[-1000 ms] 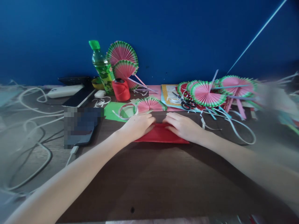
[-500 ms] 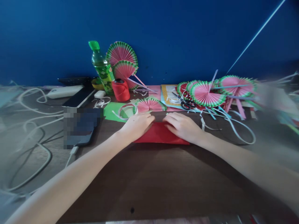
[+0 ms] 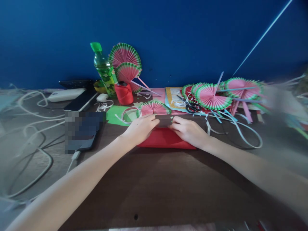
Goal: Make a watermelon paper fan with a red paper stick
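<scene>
A sheet of red paper (image 3: 166,138) lies on the dark tabletop (image 3: 144,183) in front of me. My left hand (image 3: 141,128) is closed on its far left edge, fingers curled over it. At the far right edge, the fingers of my right hand (image 3: 186,129) pinch the paper too. The hands hide both far corners. Just beyond my left hand sit a pleated pink-and-green paper fan (image 3: 154,107), a roll of clear tape (image 3: 131,115) and a green paper sheet (image 3: 113,115).
A green bottle (image 3: 104,69) and a red ribbon roll (image 3: 124,93) stand at the back by the blue wall. Scissors (image 3: 192,107) and several finished fans (image 3: 214,96) lie at right. A phone (image 3: 89,131) and white cables (image 3: 45,154) occupy the left.
My right fingers have drawn together more at the paper's far edge. The red paper's far edge sits slightly nearer to me. My left hand has hardly moved.
</scene>
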